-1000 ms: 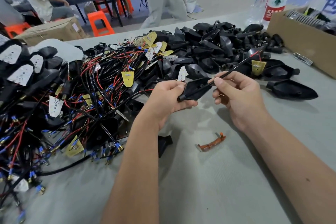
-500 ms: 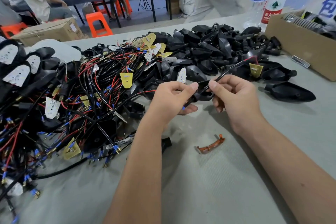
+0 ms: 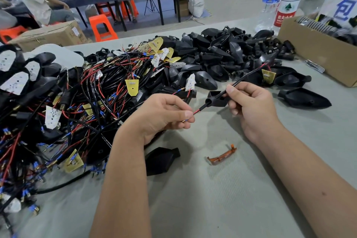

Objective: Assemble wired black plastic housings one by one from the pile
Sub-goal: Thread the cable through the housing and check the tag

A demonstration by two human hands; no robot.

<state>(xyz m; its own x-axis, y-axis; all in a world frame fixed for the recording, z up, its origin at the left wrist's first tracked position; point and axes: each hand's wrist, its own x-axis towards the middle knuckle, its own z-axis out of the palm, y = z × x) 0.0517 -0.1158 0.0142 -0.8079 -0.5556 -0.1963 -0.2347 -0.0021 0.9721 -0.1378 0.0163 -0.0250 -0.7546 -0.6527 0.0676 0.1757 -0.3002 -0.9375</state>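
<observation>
- Grey felt table (image 3: 222, 205), workshop behind, two water bottles (image 3: 278, 0) upper right
- one black housing (image 3: 216, 98) at frame center, right hand (image 3: 251, 106) pinching it and the cable (image 3: 249, 75)
- left hand (image 3: 164, 116) pinching the red wire end (image 3: 195, 112) poking out
- one orange clip (image 3: 222, 155) lower center, wired pile (image 3: 77, 106) left, too many to count

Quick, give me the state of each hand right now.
Left hand: pinching the red-and-black wire end.
Right hand: gripping the small black plastic housing and its black cable.
</observation>
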